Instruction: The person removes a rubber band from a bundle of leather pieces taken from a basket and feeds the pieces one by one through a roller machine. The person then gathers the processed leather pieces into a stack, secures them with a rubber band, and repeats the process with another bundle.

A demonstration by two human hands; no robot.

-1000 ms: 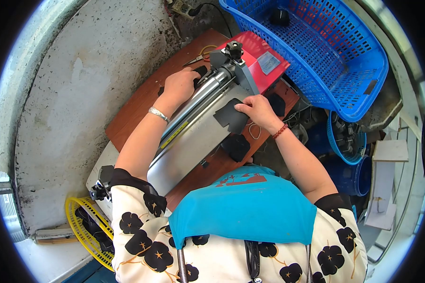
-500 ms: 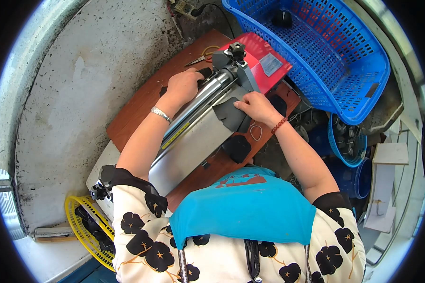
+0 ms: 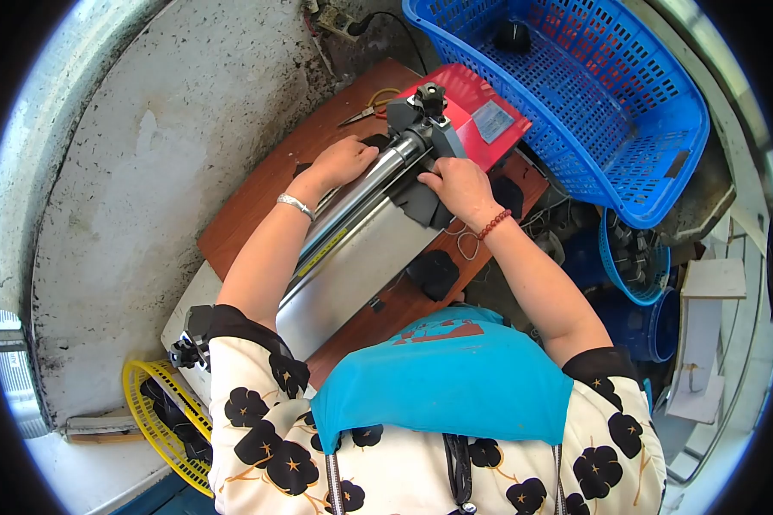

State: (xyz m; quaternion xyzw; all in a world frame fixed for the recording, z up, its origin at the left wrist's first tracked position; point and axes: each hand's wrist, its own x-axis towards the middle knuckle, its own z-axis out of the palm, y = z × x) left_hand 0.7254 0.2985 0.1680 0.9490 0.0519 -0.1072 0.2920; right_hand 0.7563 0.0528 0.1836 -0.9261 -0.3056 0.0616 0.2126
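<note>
A long roller machine [image 3: 339,279] with a bright metal roller [image 3: 362,190] and a flat metal bed lies diagonally on the brown table. My left hand [image 3: 339,163] rests along the roller's far side, its fingers bent together and their tips partly hidden. Just beyond them is a black piece [image 3: 374,140] on the table. On the near side, my right hand [image 3: 465,190] is close to the roller's upper end, fingers curled around a dark edge of thin sheet. Below its thumb, dark grey cut sheet pieces [image 3: 417,208] lie on the bed, partly covered by the hand.
The machine's red end housing [image 3: 489,116] adjoins a large blue basket [image 3: 614,159]. Yellow-handled scissors [image 3: 376,106] lie on the table [image 3: 266,206] by the wall. More black pieces [image 3: 433,273] sit at its near edge. A yellow basket [image 3: 137,403] holds dark pieces at lower left.
My right hand has moved up and closer to the roller, and the dark sheet shows less. My left hand has shifted slightly, apart from the black piece beyond the roller.
</note>
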